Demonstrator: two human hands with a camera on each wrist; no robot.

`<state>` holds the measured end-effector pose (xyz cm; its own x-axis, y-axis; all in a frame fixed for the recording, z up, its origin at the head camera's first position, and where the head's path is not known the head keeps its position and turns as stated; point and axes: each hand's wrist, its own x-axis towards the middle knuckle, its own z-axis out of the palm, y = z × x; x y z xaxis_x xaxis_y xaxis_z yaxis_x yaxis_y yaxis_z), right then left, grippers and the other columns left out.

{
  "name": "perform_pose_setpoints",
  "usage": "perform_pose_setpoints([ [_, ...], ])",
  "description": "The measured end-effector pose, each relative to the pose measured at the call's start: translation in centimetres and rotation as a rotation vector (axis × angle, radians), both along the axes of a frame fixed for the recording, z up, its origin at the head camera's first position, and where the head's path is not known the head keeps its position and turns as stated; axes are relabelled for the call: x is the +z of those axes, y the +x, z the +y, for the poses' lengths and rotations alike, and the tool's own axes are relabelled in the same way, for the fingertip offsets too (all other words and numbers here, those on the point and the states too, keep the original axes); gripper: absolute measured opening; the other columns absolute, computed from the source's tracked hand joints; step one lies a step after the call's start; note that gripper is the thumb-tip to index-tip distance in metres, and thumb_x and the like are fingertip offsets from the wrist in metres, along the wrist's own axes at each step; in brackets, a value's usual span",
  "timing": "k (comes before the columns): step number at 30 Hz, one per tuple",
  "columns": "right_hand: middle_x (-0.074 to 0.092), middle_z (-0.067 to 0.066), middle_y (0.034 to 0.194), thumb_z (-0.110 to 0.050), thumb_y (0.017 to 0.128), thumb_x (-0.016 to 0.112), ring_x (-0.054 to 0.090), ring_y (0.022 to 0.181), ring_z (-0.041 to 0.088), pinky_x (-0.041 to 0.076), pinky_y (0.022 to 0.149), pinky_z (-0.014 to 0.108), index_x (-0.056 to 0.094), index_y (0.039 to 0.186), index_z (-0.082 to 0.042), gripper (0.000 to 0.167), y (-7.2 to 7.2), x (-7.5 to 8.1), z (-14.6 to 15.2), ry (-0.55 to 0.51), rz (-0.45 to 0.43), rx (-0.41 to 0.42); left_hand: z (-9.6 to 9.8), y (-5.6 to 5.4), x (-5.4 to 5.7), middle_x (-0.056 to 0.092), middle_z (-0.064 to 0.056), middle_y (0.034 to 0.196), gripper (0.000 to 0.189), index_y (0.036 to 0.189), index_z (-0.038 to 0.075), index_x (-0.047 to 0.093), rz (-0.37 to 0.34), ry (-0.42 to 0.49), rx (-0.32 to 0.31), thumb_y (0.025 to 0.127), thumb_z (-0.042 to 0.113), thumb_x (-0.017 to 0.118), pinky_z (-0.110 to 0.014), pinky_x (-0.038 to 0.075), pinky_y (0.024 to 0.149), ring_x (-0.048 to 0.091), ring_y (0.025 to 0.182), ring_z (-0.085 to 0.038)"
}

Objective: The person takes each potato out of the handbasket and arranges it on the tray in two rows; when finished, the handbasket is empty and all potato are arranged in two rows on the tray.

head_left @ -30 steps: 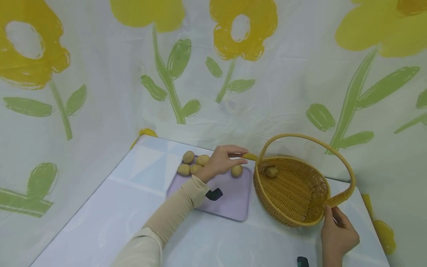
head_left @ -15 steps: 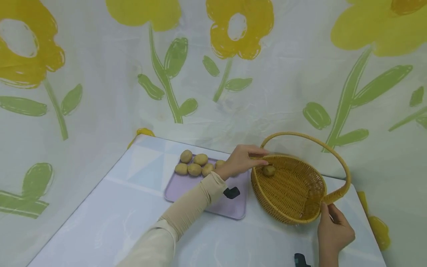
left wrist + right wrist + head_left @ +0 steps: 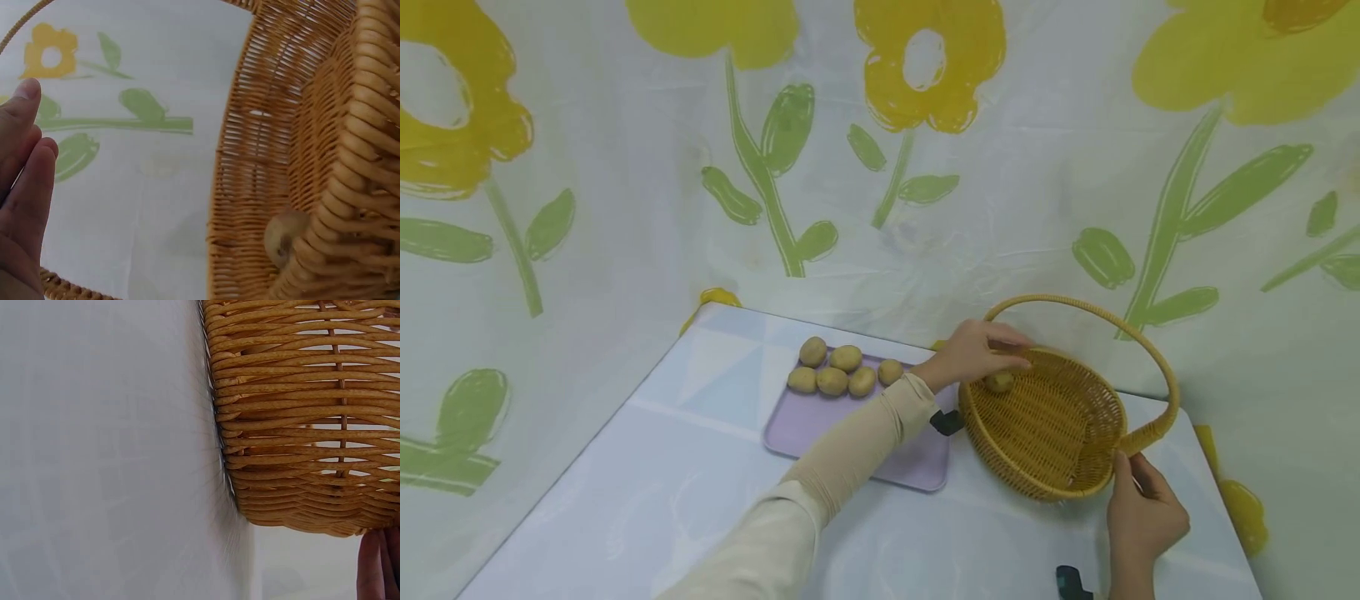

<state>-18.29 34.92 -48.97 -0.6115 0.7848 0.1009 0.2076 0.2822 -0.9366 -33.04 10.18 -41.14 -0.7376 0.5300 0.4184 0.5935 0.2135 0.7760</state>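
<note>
My left hand hovers over the left rim of a woven wicker basket, thumb and fingers extended and apart, with nothing seen between them. In the left wrist view, the fingers reach out beside the basket wall. One potato lies inside the basket at its left end, below this hand. My right hand pinches the basket's near right rim at the foot of the tall arched handle. The right wrist view shows its fingertips against the rim; the rest of that hand is out of frame.
A lilac tray stands left of the basket, with several potatoes along its far side. My left forearm crosses it and hides part. A flower-printed curtain hangs behind the table.
My left hand has moved right, from above the tray to above the basket rim. The right hand keeps its hold on the basket. The whole view has shifted slightly.
</note>
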Motion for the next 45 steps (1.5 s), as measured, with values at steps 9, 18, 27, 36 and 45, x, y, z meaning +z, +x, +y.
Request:
perform_pose_setpoints([
  [9,0.074,-0.006,0.114,-0.028,0.093,0.076,0.056,0.077,-0.025,0.049,0.070,-0.003,0.074,0.119,-0.005,0.036,0.0,-0.2,-0.5,-0.033,0.026,0.017,2.0,-1.2,-0.3,0.077,-0.006,0.117,0.030,0.117,0.009,0.078,-0.066,0.083,-0.072,0.089,0.020,0.081,-0.014,0.057,0.090,0.073,0.108,-0.016],
  [18,0.073,0.005,0.116,-0.026,0.093,0.075,0.056,0.078,-0.025,0.049,0.069,-0.003,0.075,0.118,-0.003,0.034,-0.3,0.2,-0.9,-0.002,0.046,0.036,2.9,-1.8,-0.4,0.076,-0.004,0.121,0.032,0.118,0.013,0.077,-0.187,0.068,-0.056,0.088,0.024,0.081,-0.012,0.056,0.091,0.072,0.112,-0.018],
  [27,0.072,0.015,0.117,-0.028,0.094,0.074,0.054,0.078,-0.027,0.048,0.069,-0.003,0.075,0.117,-0.004,0.034,-0.2,0.0,-0.6,0.054,0.047,0.035,3.4,-2.6,-1.0,0.073,0.004,0.126,0.037,0.123,0.018,0.075,-0.230,-0.032,-0.033,0.090,0.034,0.079,-0.012,0.053,0.096,0.066,0.112,-0.001],
  [36,0.073,0.008,0.113,-0.023,0.093,0.075,0.055,0.078,-0.028,0.048,0.068,-0.003,0.076,0.114,-0.001,0.030,-0.1,0.2,-0.3,0.067,0.078,0.031,4.2,-2.9,-1.8,0.072,0.006,0.127,0.045,0.126,0.016,0.074,-0.224,-0.107,-0.019,0.088,0.038,0.080,-0.013,0.052,0.097,0.065,0.114,-0.003],
  [45,0.073,0.009,0.117,-0.026,0.094,0.074,0.055,0.080,-0.027,0.049,0.070,-0.003,0.076,0.116,-0.004,0.032,0.0,0.1,0.2,0.056,0.045,0.025,5.0,-3.0,-3.0,0.073,0.012,0.125,0.044,0.125,0.024,0.075,-0.208,-0.203,-0.004,0.084,0.038,0.082,-0.014,0.051,0.099,0.064,0.115,-0.001],
])
